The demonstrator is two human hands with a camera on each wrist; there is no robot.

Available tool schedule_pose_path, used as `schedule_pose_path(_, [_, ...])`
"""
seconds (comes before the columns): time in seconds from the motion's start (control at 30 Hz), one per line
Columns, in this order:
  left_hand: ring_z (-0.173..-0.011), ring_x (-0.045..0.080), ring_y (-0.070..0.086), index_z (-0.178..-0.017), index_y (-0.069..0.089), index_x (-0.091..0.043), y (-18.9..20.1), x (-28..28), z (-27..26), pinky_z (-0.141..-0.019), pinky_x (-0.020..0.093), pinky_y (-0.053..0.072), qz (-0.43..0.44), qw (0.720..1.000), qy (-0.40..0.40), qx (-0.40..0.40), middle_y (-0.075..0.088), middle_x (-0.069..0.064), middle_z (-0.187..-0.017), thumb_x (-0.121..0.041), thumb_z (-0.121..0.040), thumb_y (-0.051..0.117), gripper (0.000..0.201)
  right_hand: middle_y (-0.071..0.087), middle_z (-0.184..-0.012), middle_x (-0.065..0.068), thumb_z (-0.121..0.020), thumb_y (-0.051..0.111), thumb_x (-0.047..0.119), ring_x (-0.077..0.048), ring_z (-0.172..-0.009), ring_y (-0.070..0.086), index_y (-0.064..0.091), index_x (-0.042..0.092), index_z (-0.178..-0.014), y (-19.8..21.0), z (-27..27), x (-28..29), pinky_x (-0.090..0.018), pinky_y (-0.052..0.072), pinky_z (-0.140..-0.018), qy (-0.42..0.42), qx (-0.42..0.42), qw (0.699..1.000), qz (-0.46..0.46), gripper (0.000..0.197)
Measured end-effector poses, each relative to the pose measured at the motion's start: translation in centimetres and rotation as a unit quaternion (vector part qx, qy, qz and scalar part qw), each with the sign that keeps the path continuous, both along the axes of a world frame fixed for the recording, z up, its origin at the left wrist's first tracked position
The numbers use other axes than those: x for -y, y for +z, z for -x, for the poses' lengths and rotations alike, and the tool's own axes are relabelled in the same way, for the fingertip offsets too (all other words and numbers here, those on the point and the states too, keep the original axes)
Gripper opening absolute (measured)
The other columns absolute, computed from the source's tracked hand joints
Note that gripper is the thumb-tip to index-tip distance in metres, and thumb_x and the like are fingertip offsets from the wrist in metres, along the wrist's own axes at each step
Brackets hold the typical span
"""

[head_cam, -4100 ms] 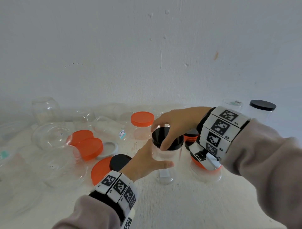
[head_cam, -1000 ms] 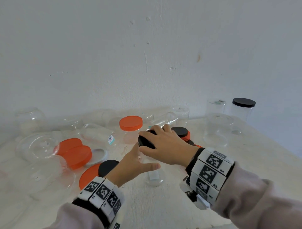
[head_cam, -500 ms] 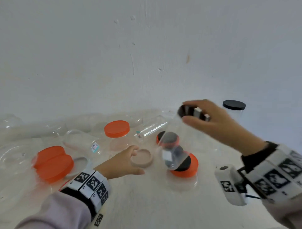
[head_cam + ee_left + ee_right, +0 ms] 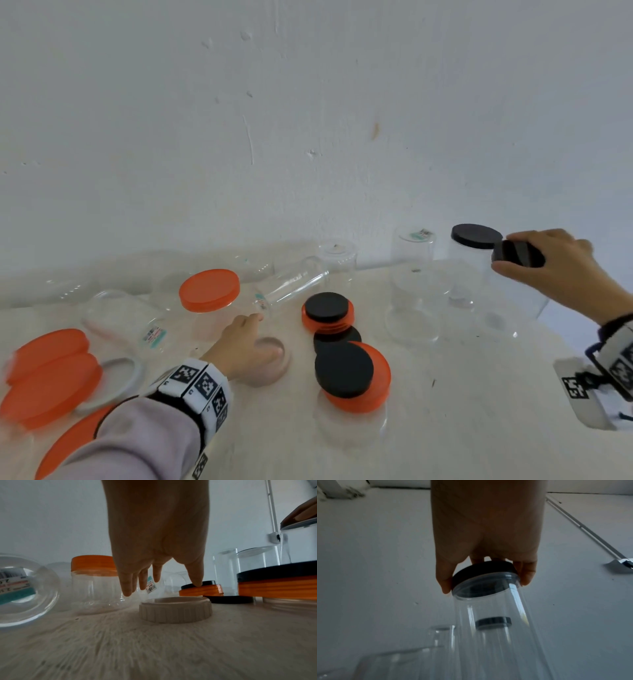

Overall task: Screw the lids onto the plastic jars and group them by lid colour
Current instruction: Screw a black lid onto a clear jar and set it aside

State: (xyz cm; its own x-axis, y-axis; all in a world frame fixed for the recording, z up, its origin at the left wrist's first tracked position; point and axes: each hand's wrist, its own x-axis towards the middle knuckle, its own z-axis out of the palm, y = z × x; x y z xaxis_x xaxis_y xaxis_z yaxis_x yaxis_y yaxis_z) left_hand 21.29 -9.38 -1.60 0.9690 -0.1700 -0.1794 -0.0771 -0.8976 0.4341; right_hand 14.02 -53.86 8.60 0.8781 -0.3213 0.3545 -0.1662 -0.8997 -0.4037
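At far right, the right hand grips a black-lidded jar beside another black-lidded jar; left hand hovers relaxed.

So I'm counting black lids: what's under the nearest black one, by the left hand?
The nearest black lid lies loose on an orange lid, which tops a clear jar. Another black lid pokes out behind. Whatever lies directly beneath it is covered.
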Motion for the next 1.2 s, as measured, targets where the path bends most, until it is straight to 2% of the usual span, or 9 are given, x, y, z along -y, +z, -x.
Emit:
schedule_pose_path(0.13, [-0.141,0.026,0.024,-0.151,0.016,-0.013,-0.2,0.4,-0.6,-0.112,0.037,0.027,-0.006,1.0,0.003,-0.007,0.021,0.009,-0.153,-0.05,-0.085,0.063,0.089,0.038,-0.109,0.004,-0.079,0.066,0.051,-0.023,-0.109,0.03,0.053,0.031,-0.126,-1.5,-2.1,1.1,-0.039,0.03,-0.085,-0.02,-0.015,0.999,-0.02,0.053])
schedule_pose_path(0.33, [-0.142,0.023,0.022,-0.152,0.01,-0.016,-0.4,1.9,-0.6,-0.114,0.037,0.027,-0.065,0.997,-0.016,-0.033,0.018,0.005,-0.156,-0.063,-0.079,0.062,0.101,0.045,-0.126,-0.007,-0.084,0.061,0.051,-0.028,-0.117,0.031,0.051,0.028,-0.13,-2.0,-4.2,1.7,-0.045,0.033,-0.094,-0.027,-0.051,0.998,-0.028,0.053])
schedule_pose_path(0.5, [-0.142,0.021,0.023,-0.153,0.009,-0.019,-0.9,2.6,-0.4,-0.113,0.038,0.028,-0.132,0.989,-0.035,-0.048,0.016,0.001,-0.157,-0.066,-0.079,0.057,0.1,0.045,-0.128,-0.01,-0.087,0.056,0.054,-0.032,-0.12,0.032,0.049,0.028,-0.132,-1.5,-5.2,2.1,-0.047,0.034,-0.095,-0.036,-0.083,0.996,-0.025,0.053])
schedule_pose_path(0.63, [-0.142,0.02,0.023,-0.152,0.011,-0.021,-1.2,2.4,-0.4,-0.113,0.038,0.028,-0.135,0.989,-0.039,-0.053,0.016,-0.002,-0.156,-0.065,-0.079,0.056,0.097,0.042,-0.117,-0.007,-0.085,0.054,0.059,-0.034,-0.111,0.037,0.048,0.029,-0.131,-0.5,-5.8,2.0,-0.047,0.036,-0.097,-0.06,-0.142,0.988,-0.001,0.055])
schedule_pose_path(0.7, [-0.142,0.019,0.023,-0.152,0.012,-0.021,-1.2,2.2,-0.5,-0.113,0.038,0.028,-0.131,0.989,-0.043,-0.054,0.016,-0.002,-0.156,-0.065,-0.078,0.057,0.097,0.042,-0.121,-0.006,-0.084,0.055,0.061,-0.032,-0.11,0.036,0.047,0.03,-0.132,0.4,-6.1,1.2,-0.044,0.035,-0.092,-0.064,-0.154,0.986,0.024,0.058])
schedule_pose_path(0.8, [-0.141,0.02,0.023,-0.152,0.012,-0.02,-0.9,2.0,-0.7,-0.114,0.038,0.028,-0.143,0.987,-0.054,-0.053,0.017,-0.001,-0.156,-0.064,-0.08,0.057,0.096,0.044,-0.123,-0.007,-0.085,0.059,0.056,-0.029,-0.107,0.036,0.049,0.027,-0.129,2.0,-7.1,-0.9,-0.042,0.032,-0.087,-0.021,-0.125,0.991,0.048,0.054])
schedule_pose_path(0.87, [-0.141,0.021,0.024,-0.152,0.013,-0.02,-0.5,2.2,-0.7,-0.113,0.038,0.028,-0.146,0.986,-0.062,-0.05,0.019,0.0,-0.155,-0.06,-0.083,0.057,0.091,0.046,-0.13,-0.011,-0.085,0.061,0.053,-0.034,-0.12,0.038,0.051,0.023,-0.131,3.1,-8.4,-2.4,-0.045,0.034,-0.096,0.029,-0.1,0.993,0.047,0.056])
schedule_pose_path(1.07, [-0.13,0.01,0.038,-0.148,0.026,-0.028,1.9,5.1,0.5,-0.108,0.024,0.03,-0.016,0.993,-0.115,0.01,0.029,-0.008,-0.151,-0.048,-0.096,0.046,0.059,0.039,-0.144,-0.013,-0.089,0.058,0.054,-0.031,-0.131,0.039,0.039,0.016,-0.142,4.2,-13.2,-6.3,-0.042,0.035,-0.105,0.128,-0.163,0.976,0.067,0.068])
schedule_pose_path(1.2, [-0.135,0.002,0.029,-0.149,0.022,-0.031,2.6,7.6,2.0,-0.104,0.017,0.025,0.035,0.982,-0.185,-0.011,0.023,-0.015,-0.153,-0.057,-0.092,0.047,0.068,0.032,-0.151,-0.011,-0.086,0.052,0.066,-0.029,-0.135,0.037,0.02,0.019,-0.151,3.7,-15.3,-7.6,-0.044,0.033,-0.109,0.113,-0.272,0.946,0.132,0.086])
